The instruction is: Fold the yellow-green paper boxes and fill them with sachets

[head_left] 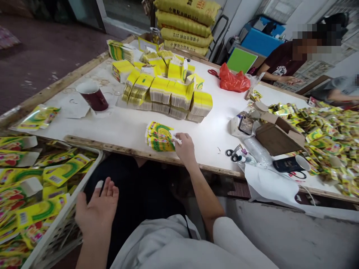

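Note:
My left hand (98,209) is open and holds nothing, palm up and fingers spread, over my lap beside the crate. White wrapping covers one of its fingertips. At the near edge of the table my right hand (185,147) is closed at the white end of a small pile of yellow-green printed cartons (159,137), thumb and fingers pinching a carton's end. Behind that pile stand stacked bundles of flat yellow cards (171,91) in rows. To my left, a white plastic crate (66,220) is filled with loose yellow-green cartons (57,175), some with white flaps open.
A maroon mug (92,97) stands at left. On the right are black scissors (234,153), a phone (246,124), a cardboard box (280,134), a dark mug (290,163) and a carton heap (322,130). A red bag (232,78) lies farther back. Two people work across the table.

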Action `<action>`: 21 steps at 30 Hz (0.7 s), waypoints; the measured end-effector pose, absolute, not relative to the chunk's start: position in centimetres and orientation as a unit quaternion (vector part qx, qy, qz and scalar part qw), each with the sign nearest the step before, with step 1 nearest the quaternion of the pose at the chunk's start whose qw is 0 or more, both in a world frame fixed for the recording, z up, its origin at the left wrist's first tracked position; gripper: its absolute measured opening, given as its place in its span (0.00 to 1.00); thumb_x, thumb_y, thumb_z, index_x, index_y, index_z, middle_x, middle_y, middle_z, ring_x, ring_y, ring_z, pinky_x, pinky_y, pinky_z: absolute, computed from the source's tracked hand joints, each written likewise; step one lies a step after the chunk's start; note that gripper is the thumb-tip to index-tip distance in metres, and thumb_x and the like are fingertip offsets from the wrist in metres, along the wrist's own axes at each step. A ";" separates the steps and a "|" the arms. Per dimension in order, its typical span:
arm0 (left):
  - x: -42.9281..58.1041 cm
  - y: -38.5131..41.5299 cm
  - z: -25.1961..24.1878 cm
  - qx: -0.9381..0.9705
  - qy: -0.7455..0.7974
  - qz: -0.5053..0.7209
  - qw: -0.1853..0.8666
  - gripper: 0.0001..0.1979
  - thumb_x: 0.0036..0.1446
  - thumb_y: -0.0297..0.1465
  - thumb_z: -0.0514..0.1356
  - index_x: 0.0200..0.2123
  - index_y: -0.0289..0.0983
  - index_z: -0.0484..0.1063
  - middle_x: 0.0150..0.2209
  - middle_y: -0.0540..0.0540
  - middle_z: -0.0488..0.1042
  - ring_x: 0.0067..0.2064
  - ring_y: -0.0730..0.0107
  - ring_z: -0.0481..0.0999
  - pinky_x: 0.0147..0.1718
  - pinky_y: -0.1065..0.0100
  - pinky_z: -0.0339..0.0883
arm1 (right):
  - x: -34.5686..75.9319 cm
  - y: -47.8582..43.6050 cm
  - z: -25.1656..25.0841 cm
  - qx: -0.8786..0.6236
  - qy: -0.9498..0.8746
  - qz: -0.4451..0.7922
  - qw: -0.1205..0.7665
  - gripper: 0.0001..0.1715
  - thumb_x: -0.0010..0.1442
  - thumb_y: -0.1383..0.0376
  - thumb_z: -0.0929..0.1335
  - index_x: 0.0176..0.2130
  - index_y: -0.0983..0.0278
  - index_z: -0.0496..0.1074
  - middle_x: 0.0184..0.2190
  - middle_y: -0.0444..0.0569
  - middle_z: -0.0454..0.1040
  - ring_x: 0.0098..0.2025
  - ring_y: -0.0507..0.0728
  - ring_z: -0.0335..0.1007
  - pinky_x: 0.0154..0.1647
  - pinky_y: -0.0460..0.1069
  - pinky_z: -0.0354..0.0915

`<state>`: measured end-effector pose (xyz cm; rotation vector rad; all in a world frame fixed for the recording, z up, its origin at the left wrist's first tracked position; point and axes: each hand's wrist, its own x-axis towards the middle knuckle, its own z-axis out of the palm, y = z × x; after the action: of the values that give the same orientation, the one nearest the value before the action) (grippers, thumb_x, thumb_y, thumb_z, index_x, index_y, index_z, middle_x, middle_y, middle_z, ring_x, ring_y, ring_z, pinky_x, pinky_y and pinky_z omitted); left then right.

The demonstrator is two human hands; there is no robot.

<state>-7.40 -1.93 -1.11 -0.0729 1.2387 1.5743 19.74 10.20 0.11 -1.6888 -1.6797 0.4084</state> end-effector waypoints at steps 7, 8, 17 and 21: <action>-6.2 -1.2 -1.0 -0.080 0.490 0.651 0.574 0.11 0.56 0.35 0.58 0.38 0.35 0.73 0.32 0.47 0.72 0.29 0.74 0.71 0.26 0.74 0.72 | 18.2 13.5 -0.9 -0.689 -0.658 0.133 0.273 0.09 0.55 0.70 0.73 0.36 0.67 0.70 0.39 0.59 0.70 0.46 0.65 0.63 0.52 0.61 0.62; -6.3 -1.2 -1.1 -0.077 0.492 0.649 0.575 0.10 0.55 0.35 0.58 0.37 0.35 0.74 0.31 0.47 0.71 0.28 0.74 0.71 0.25 0.75 0.71 | 18.1 13.6 -1.0 -0.690 -0.659 0.132 0.271 0.10 0.55 0.71 0.73 0.36 0.67 0.69 0.39 0.58 0.70 0.46 0.65 0.63 0.52 0.61 0.62; -4.0 -2.1 -2.6 0.024 0.489 0.629 0.603 0.23 0.51 0.50 0.64 0.40 0.36 0.75 0.37 0.44 0.77 0.36 0.67 0.76 0.32 0.70 0.73 | 17.3 10.1 0.1 -0.658 -0.629 0.181 0.372 0.16 0.57 0.70 0.65 0.45 0.63 0.59 0.37 0.49 0.69 0.37 0.57 0.67 0.40 0.52 0.66; -2.2 -2.1 -1.6 0.133 0.436 0.681 0.572 0.35 0.41 0.60 0.64 0.44 0.41 0.75 0.50 0.41 0.75 0.51 0.56 0.74 0.46 0.59 0.72 | 13.9 4.5 0.0 -0.530 -0.643 0.361 0.419 0.15 0.55 0.70 0.65 0.43 0.61 0.60 0.33 0.43 0.67 0.30 0.52 0.64 0.34 0.47 0.64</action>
<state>-2.24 -2.14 -1.57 0.3115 1.0232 1.5976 13.90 4.53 0.03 -1.3293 -1.6114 0.9058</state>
